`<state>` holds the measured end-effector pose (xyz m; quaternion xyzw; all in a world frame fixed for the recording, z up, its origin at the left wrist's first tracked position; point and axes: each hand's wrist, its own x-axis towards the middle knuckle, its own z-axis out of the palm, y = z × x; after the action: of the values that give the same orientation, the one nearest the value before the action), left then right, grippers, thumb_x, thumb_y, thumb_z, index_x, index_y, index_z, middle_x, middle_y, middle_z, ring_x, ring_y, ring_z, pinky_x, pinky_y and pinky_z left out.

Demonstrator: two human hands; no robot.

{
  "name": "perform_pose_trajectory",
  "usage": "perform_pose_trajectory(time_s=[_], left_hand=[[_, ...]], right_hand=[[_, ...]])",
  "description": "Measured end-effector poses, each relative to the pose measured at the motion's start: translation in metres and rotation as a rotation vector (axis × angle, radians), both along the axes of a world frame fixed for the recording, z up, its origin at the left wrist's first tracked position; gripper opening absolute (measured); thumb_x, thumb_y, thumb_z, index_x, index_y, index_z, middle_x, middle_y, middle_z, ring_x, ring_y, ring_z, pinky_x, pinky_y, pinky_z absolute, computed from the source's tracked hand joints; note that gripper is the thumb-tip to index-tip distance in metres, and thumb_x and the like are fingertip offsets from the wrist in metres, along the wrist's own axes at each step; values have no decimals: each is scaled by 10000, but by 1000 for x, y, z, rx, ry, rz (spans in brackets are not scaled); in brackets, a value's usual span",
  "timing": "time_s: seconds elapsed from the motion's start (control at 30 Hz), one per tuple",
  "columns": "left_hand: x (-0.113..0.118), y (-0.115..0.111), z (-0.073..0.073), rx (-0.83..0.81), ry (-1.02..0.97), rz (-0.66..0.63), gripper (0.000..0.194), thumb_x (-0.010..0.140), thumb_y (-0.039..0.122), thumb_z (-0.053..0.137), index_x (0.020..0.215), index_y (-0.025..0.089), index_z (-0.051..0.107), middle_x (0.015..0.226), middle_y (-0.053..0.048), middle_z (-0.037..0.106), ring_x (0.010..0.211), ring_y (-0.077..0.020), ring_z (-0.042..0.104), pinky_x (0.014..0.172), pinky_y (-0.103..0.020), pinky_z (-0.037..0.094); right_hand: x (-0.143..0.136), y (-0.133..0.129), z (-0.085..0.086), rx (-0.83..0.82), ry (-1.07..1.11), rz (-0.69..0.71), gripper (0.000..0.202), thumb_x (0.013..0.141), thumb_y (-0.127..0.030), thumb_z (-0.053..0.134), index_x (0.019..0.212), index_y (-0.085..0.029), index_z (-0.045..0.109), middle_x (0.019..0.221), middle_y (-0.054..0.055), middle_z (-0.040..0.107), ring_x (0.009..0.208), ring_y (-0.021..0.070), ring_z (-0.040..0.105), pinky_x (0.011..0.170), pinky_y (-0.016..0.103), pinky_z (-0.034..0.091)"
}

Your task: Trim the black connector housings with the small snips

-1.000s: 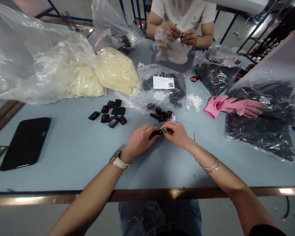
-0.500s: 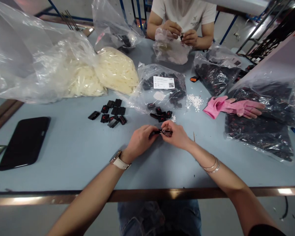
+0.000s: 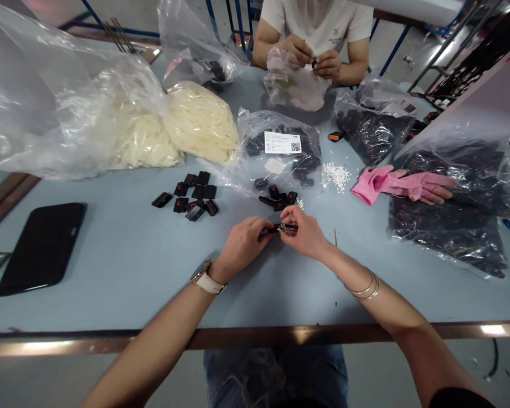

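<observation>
My left hand is closed, thumb and fingers pinching a small black plastic connector housing. Against its right end my right hand is also closed, with something dark and shiny between the fingers that is too small to make out. Just beyond the fingertips lies a small pile of black connector housings, some with red marks. Several more housings lie to the left of it. Tiny white pieces are scattered to the right, a few near my right hand.
A labelled clear bag of black parts lies ahead, cream-filled bags to its left. Pink gloves rest on bagged black parts at right. A black tablet-like slab lies left. Opposite, a co-worker's hands hold a small dark part.
My hands stay in the same place, with only a slight shift of the right fingers. The co-worker's hands have moved slightly.
</observation>
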<state>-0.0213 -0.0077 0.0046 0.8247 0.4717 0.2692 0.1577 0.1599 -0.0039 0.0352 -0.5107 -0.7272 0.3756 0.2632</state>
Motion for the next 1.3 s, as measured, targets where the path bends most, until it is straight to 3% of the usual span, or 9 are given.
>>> perform_pose_trajectory(time_s=[0.23,0.37,0.5,0.83,1.0,1.1,1.2,1.3], left_hand=[[1,-1,0,11,14,-10,64,808,145,550,840,175,596,822,-45,660,772,-178,618,689,-285,490],[0,0,1,-2,41,3,74,799,145,546,837,175,602,829,-51,663,776,-185,622,694,-296,495],[0,1,3,-40,22,37,78,806,173,540,850,179,604,807,-47,671,759,-183,628,678,-294,495],[-1,2,4,-135,-16,110,89,797,222,580,868,184,618,792,-35,686,736,-177,633,667,-286,489],[-2,2,2,-115,2,93,84,795,185,569,861,184,622,800,-35,688,753,-183,636,671,-285,482],[-2,3,2,-103,12,78,90,802,184,553,858,189,624,810,-38,691,773,-189,640,684,-291,484],[-2,3,3,-109,-1,85,85,811,226,566,865,191,621,814,-44,690,764,-192,640,673,-296,488],[-2,3,4,-114,-21,77,74,811,244,580,850,191,613,784,-40,680,740,-187,635,657,-296,490]], right_hand=[[-1,0,0,73,-184,61,364,680,-113,536,1015,-222,443,813,-20,671,791,165,641,686,263,425],[-2,-3,-5,118,-241,56,301,750,-140,540,1030,-221,462,831,0,692,778,179,660,645,264,421],[-2,-4,-11,173,-203,40,228,813,-169,526,1028,-233,482,896,15,720,827,182,678,684,277,449],[3,-2,-25,279,-216,131,372,774,-109,522,1121,-243,493,968,2,732,846,155,685,712,254,468],[0,-3,-19,215,-241,144,381,778,-114,521,1140,-227,494,1021,33,715,859,167,680,692,255,463],[0,-4,-19,169,-129,158,338,777,-138,535,1104,-223,519,958,24,715,843,154,672,716,253,468],[1,-5,-22,136,131,8,208,870,-253,448,1050,-217,545,883,24,700,756,126,651,697,246,476],[1,-5,-23,172,351,-203,373,936,-416,272,973,-201,574,901,59,672,737,129,620,671,263,478]])
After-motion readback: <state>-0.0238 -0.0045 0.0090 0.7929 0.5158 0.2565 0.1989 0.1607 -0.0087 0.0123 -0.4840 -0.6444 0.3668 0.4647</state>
